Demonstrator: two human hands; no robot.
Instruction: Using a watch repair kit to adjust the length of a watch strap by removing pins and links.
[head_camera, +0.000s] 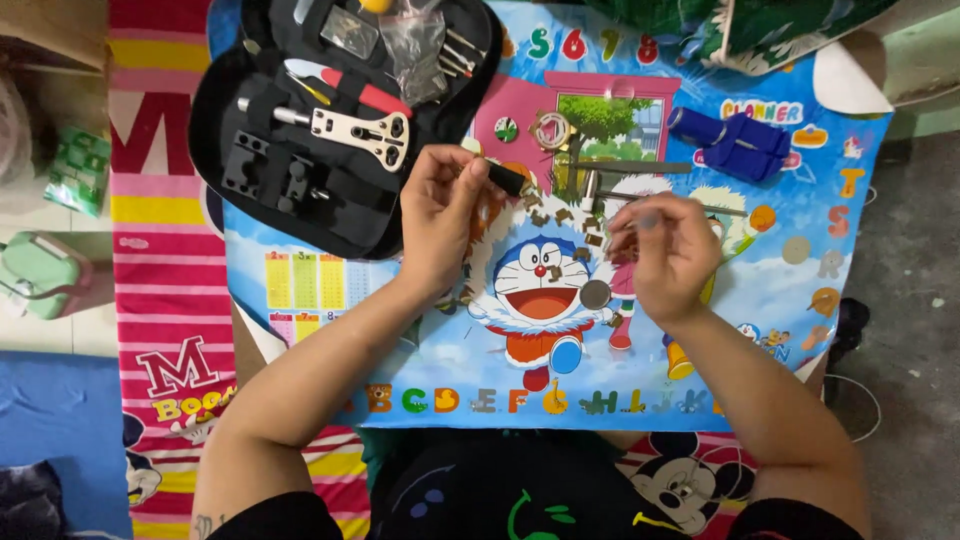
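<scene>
My left hand (440, 215) grips a thin tool with a black handle (506, 178), its tip pointing right over the colourful cartoon mat (760, 300). My right hand (668, 248) pinches something tiny and blurred between its fingertips; what it is cannot be told. Small brown watch-band links (560, 215) lie scattered between the two hands. A round grey watch back (595, 293) rests on the mat just below the right hand's fingers.
An open black tool case (335, 215) with a metal case opener (360, 130), pins and plastic bags sits at the upper left. A blue watch holder (735, 140) lies at the upper right, with a small round dial (506, 128) and a ring (551, 128) near the mat's top.
</scene>
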